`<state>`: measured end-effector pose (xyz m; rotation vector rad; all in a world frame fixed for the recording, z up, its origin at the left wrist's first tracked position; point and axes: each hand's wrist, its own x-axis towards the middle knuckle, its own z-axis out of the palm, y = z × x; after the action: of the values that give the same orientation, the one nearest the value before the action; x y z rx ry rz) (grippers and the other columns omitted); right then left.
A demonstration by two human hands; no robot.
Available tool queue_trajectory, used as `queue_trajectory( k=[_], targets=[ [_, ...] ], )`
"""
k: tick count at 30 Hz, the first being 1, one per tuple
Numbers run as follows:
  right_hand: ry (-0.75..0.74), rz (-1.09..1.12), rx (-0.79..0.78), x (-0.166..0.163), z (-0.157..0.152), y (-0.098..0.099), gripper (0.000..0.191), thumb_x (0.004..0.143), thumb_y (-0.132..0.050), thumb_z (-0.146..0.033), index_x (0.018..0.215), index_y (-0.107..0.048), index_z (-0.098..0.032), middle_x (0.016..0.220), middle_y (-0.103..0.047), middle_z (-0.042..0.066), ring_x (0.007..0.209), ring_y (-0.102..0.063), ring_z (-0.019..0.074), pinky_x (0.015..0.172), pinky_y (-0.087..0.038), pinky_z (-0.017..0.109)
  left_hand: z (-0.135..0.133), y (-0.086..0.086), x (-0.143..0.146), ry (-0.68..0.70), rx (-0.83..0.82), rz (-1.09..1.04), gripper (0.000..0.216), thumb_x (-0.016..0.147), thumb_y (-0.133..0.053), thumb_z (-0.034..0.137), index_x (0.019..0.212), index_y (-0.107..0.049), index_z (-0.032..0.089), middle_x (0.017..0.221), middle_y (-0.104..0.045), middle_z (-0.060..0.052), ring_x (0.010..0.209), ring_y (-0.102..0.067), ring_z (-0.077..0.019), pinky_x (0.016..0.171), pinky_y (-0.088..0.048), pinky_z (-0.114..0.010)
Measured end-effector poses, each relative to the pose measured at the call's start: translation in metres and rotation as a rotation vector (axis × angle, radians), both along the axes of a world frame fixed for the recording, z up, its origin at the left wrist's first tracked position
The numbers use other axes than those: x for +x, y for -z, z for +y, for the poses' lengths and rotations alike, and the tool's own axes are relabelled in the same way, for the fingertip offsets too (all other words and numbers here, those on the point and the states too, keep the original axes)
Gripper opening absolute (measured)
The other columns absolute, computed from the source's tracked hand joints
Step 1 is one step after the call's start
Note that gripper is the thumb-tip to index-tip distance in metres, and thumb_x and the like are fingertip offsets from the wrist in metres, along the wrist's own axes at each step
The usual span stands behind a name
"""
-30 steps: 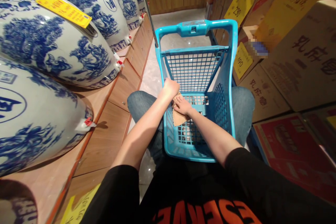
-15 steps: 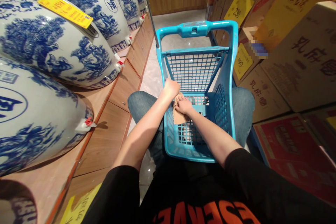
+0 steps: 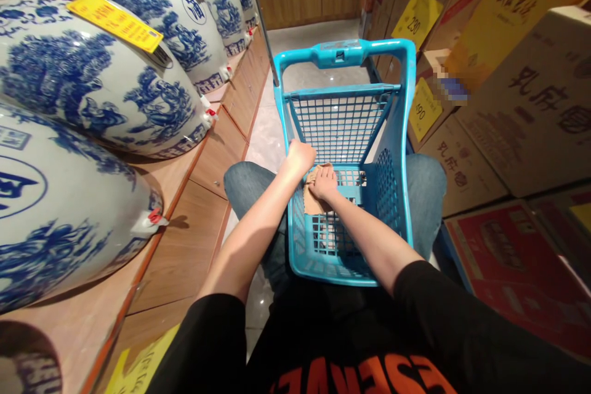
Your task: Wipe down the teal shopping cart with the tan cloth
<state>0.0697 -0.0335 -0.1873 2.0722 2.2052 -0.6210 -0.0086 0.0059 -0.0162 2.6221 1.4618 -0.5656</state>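
A turquoise plastic shopping basket (image 3: 397, 135) rests between my knees, handle up at the far end. My left hand (image 3: 300, 156) is curled over the basket's left rim, gripping it. Inside the basket, my right hand (image 3: 324, 183) presses a small tan cloth (image 3: 312, 204) against the left inner wall, fingers bent over it. Part of the cloth hangs below the hand.
Large blue-and-white porcelain jars (image 3: 106, 83) with yellow price tags (image 3: 114, 21) lie on a wooden shelf (image 3: 194, 209) at the left. Stacked cardboard boxes (image 3: 530, 104) and a red carton (image 3: 503, 252) line the right. A tiled aisle floor (image 3: 305, 37) runs ahead.
My right hand with the cloth has shifted slightly up and toward the far end along the basket's left wall. My left hand stays on the rim.
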Motion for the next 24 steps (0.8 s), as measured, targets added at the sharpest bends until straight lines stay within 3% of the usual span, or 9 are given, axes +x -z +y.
queue_trajectory(
  k=[2, 6, 7, 12, 14, 20, 22, 24],
  targets=[
    [0.032, -0.012, 0.001, -0.001, -0.001, 0.0, 0.081, 0.103, -0.036, -0.041, 0.164, -0.022, 0.011, 0.173, -0.019, 0.033, 0.163, -0.012, 0.0473, 0.129, -0.014, 0.066, -0.003, -0.005, 0.002, -0.033, 0.031, 0.057, 0.04, 0.097, -0.051, 0.008, 0.127, -0.077, 0.006, 0.121, -0.077, -0.027, 0.124, -0.07, -0.0345, 0.109, -0.042, -0.046],
    [-0.132, 0.052, -0.009, 0.003, -0.006, -0.001, 0.07, 0.102, -0.039, -0.039, 0.169, -0.031, -0.021, 0.178, -0.025, 0.004, 0.166, -0.013, 0.0283, 0.133, -0.011, 0.057, -0.008, -0.014, 0.005, -0.044, 0.048, 0.113, 0.038, 0.099, -0.052, 0.01, 0.126, -0.078, 0.007, 0.115, -0.08, -0.024, 0.122, -0.071, -0.0305, 0.106, -0.044, -0.04],
    [-0.154, 0.061, -0.01, 0.004, -0.006, -0.001, 0.069, 0.102, -0.039, -0.039, 0.169, -0.031, -0.024, 0.178, -0.025, 0.002, 0.166, -0.014, 0.0258, 0.133, -0.011, 0.057, -0.009, -0.016, 0.005, -0.043, 0.051, 0.117, 0.037, 0.099, -0.052, 0.01, 0.125, -0.078, 0.008, 0.113, -0.08, -0.024, 0.121, -0.071, -0.03, 0.105, -0.045, -0.039],
    [0.099, -0.023, 0.048, 0.003, -0.006, -0.002, 0.075, 0.104, -0.031, -0.041, 0.167, -0.026, 0.0, 0.175, -0.025, 0.024, 0.164, -0.015, 0.0394, 0.128, -0.008, 0.072, -0.017, -0.024, 0.005, -0.024, 0.061, 0.123, 0.038, 0.099, -0.05, 0.006, 0.123, -0.078, 0.006, 0.11, -0.081, -0.024, 0.115, -0.074, -0.029, 0.103, -0.045, -0.04],
    [0.131, -0.047, 0.046, 0.001, -0.004, -0.002, 0.075, 0.104, -0.031, -0.039, 0.166, -0.027, 0.003, 0.173, -0.027, 0.028, 0.163, -0.016, 0.0426, 0.127, -0.009, 0.074, -0.019, -0.026, 0.005, -0.021, 0.063, 0.128, 0.038, 0.099, -0.049, 0.005, 0.121, -0.079, 0.006, 0.111, -0.08, -0.025, 0.113, -0.075, -0.029, 0.101, -0.045, -0.04],
    [-0.139, 0.037, 0.007, -0.001, -0.001, -0.002, 0.067, 0.1, -0.044, -0.034, 0.167, -0.036, -0.028, 0.175, -0.032, 0.003, 0.163, -0.023, 0.0243, 0.132, -0.016, 0.057, -0.019, -0.026, 0.006, -0.028, 0.074, 0.125, 0.035, 0.098, -0.052, 0.006, 0.119, -0.08, 0.006, 0.108, -0.081, -0.025, 0.109, -0.076, -0.0296, 0.098, -0.046, -0.038],
    [-0.091, 0.013, 0.022, 0.0, -0.001, -0.003, 0.069, 0.101, -0.04, -0.034, 0.168, -0.034, -0.018, 0.175, -0.032, 0.01, 0.163, -0.024, 0.0285, 0.131, -0.017, 0.061, -0.02, -0.028, 0.006, -0.028, 0.074, 0.124, 0.035, 0.098, -0.051, 0.005, 0.119, -0.08, 0.006, 0.109, -0.081, -0.025, 0.11, -0.076, -0.0294, 0.098, -0.047, -0.038],
    [0.001, -0.036, 0.056, 0.001, -0.001, -0.003, 0.071, 0.102, -0.036, -0.035, 0.164, -0.035, 0.0, 0.17, -0.035, 0.026, 0.161, -0.026, 0.0382, 0.129, -0.016, 0.066, -0.022, -0.03, 0.006, -0.027, 0.07, 0.121, 0.036, 0.097, -0.051, 0.005, 0.119, -0.08, 0.005, 0.11, -0.081, -0.025, 0.111, -0.075, -0.0292, 0.1, -0.047, -0.039]
  ],
)
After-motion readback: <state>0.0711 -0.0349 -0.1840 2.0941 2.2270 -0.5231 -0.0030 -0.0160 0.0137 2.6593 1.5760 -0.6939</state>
